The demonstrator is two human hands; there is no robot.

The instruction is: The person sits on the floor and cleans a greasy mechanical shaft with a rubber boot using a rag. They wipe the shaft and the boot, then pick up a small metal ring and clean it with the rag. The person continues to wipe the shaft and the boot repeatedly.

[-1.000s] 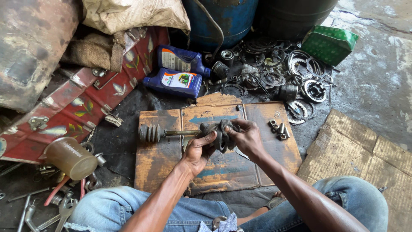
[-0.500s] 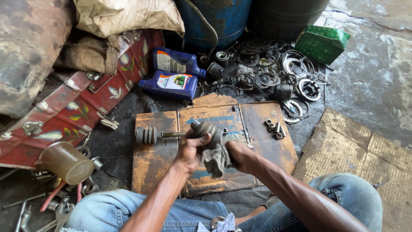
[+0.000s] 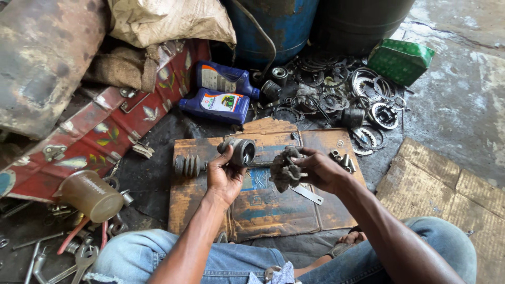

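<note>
My left hand (image 3: 223, 175) grips a grey metal joint housing (image 3: 239, 151) at the end of a drive shaft, its open end turned toward me. The shaft's ribbed rubber boot (image 3: 187, 165) lies on the greasy cardboard sheet (image 3: 263, 205) to the left of that hand. My right hand (image 3: 318, 169) holds a crumpled dirty grey rag (image 3: 284, 169) a little to the right of the housing, apart from it. A flat metal strip (image 3: 307, 194) lies on the cardboard under my right hand.
Small metal cylinders (image 3: 342, 159) sit on the cardboard's right side. Gears and rings (image 3: 342, 94) are piled behind it, with a green box (image 3: 401, 62), two blue oil bottles (image 3: 218, 100), a blue drum (image 3: 273, 26), a red metal trunk (image 3: 100, 131), a brown jug (image 3: 89, 195) and spanners (image 3: 79, 257).
My right hand has pulled the rag off the shaft end and moved right. My left hand has lifted the housing and turned its open end into view.
</note>
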